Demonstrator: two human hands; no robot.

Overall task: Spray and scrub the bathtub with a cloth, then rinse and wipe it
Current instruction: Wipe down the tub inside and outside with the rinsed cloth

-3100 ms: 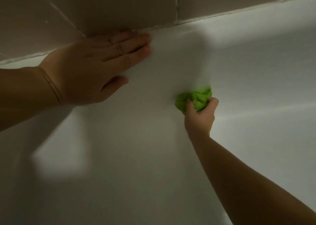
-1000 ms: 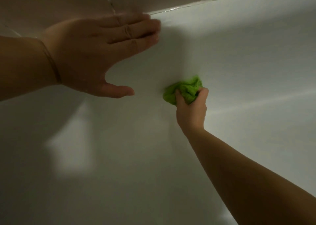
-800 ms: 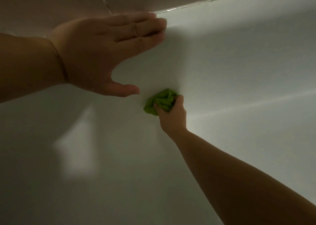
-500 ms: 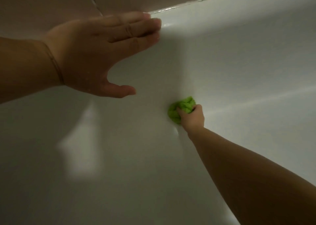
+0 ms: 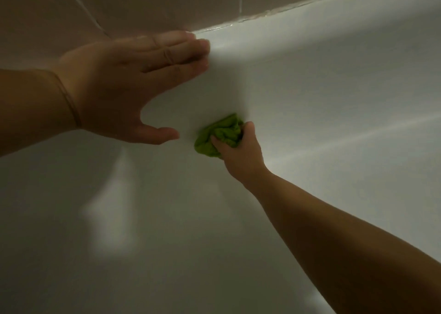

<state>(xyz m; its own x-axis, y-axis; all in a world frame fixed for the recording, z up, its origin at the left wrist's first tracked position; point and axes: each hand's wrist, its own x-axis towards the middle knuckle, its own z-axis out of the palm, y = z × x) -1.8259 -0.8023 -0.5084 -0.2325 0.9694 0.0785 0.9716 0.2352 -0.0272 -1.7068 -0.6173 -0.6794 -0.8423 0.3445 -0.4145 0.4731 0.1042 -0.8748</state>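
- Since half a second ago my right hand [image 5: 238, 152] has carried the bunched bright-green cloth [image 5: 219, 135] up and to the left along the inner wall, so it now sits closer to my left thumb
- My right hand grips the cloth, thumb on its front and fingers curled round behind, pressing it against the smooth white bathtub [image 5: 334, 94] just below the rounded corner of the rim
- That cloth is crumpled into a small, wrinkled wad; its lower left edge pokes out past my thumb
- My left hand [image 5: 124, 86] lies flat with fingers straight and together, fingertips touching the tub rim where it meets the beige wall tiles [image 5: 143, 3], thumb spread out below and holding nothing
- My two hands are apart, the left thumb tip near the cloth but not touching it
- Soft bright patches of light show on the tub's dim surface
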